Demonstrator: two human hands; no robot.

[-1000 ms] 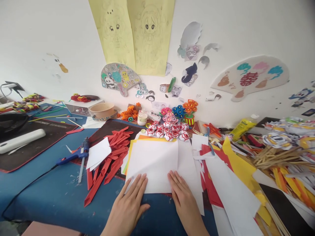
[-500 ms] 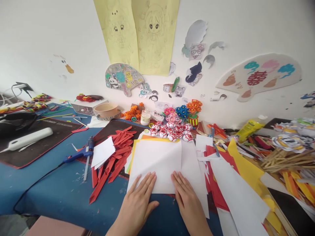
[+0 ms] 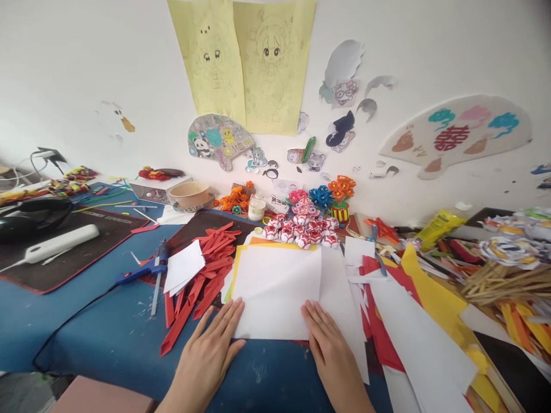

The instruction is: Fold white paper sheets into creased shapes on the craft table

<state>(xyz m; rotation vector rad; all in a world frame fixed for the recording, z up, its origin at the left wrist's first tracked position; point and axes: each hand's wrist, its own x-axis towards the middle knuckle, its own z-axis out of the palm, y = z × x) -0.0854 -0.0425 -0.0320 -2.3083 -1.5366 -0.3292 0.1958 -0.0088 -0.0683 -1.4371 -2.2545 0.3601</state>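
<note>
Leftward along the white sheet (image 3: 278, 287), the left hand (image 3: 210, 347) has slid to its near left corner, while the right hand (image 3: 329, 344) stays by the near right corner. Left fingers lie flat, slightly spread, thumb apart; right fingers rest flat and close together. The sheet lies on yellow paper on the blue bench (image 3: 99, 324), beside red strips (image 3: 209, 287) and a glue gun (image 3: 148, 268). Yellow drawings (image 3: 273, 92) hang on the wall (image 3: 107, 51) behind.
</note>
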